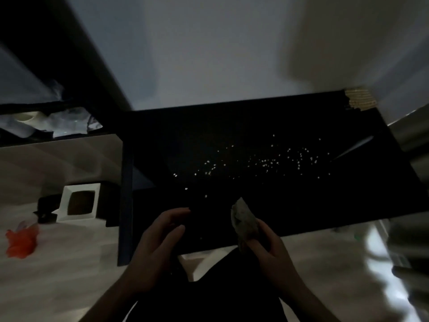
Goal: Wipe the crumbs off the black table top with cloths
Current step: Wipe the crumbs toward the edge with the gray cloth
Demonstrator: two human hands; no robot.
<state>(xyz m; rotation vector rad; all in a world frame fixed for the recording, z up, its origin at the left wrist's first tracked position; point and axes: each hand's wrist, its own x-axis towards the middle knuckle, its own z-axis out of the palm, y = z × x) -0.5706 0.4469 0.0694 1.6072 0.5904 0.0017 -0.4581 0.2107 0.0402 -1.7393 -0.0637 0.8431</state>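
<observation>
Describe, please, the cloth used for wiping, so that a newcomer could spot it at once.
Start at the black table top dotted with pale crumbs. At its near edge, the right hand grips a crumpled greyish cloth. It is the only thing held; the left hand beside it is open.

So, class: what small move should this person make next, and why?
Probably bring the cloth, held in the right hand, forward onto the table and sweep the crumbs. They lie scattered beyond the cloth, unwiped; the left hand holds nothing.
</observation>
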